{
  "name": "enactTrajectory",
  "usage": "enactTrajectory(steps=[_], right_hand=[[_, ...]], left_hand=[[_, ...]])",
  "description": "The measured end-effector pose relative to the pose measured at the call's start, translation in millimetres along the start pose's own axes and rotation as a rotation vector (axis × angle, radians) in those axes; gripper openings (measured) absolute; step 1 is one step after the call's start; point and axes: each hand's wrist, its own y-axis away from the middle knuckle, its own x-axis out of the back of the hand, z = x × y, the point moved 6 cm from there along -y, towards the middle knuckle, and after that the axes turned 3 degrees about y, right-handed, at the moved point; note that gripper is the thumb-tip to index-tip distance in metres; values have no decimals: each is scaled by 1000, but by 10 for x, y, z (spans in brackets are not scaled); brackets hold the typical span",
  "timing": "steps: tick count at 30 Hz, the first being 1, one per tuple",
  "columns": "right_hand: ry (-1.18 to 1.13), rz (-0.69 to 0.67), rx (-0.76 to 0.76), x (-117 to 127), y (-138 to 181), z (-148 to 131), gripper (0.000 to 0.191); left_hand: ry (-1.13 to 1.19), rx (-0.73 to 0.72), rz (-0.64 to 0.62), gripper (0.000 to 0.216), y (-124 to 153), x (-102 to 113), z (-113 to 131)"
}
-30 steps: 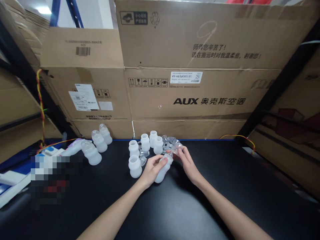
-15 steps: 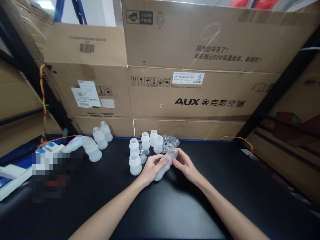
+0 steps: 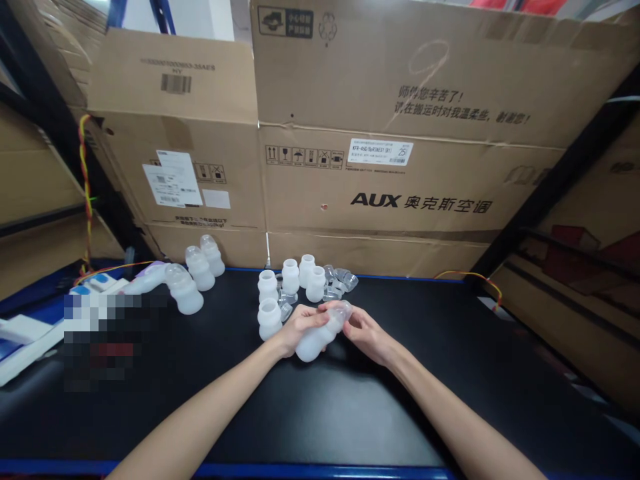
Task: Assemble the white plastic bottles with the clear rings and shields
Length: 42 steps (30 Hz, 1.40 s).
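Soft indoor light, pale glare on black tabletop (image 3: 360,420), shadowed right side, stretched edges, pixelated patch (image 3: 97,343) left

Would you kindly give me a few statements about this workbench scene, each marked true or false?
1. The left hand holds a white bottle. True.
2. The right hand is nowhere near that bottle. False: the right hand has its fingers at the bottle's clear cap.
3. Five uncapped white bottles stand on the bench. True.
4. The held bottle is upright. False: it is tilted.
5. The cardboard carton bears the letters AUX. True.
6. The work surface is white. False: the work surface is black.
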Motion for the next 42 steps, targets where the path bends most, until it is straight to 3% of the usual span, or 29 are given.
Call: enactTrajectory(steps=[4,8,12,17,20,24,29,35,42], right_hand=[[-63,-49,-27,-65,-40,-4,59],[-93,-79,-56,-91,-28,13,64],[-67,-55,-58,-72,-17,41,66],[99,78,-7,66,-17,48,64],[247,113,27,150,-21,3,60],[435,189,108,246,-5,-114,42],[641,249,154,286,60,-184,32],[755,397,128,232,123,-133,38],[761,601,95,154,126,-73,43]], left_hand=[[145,116,-96,48,11,-99,-75],[262,287,-178,64,48,-196,-216],[324,329,-128,67,54,-200,-286],[334,150,47,54,38,-219,-236],[204,63,142,58,59,-219,-188],[-104,-56,68,50,84,-270,-73],[-355,-114,98,33,109,-300,-17],[-650,-297,241,17,160,-372,114],[-918,-456,362,26,190,-329,149]])
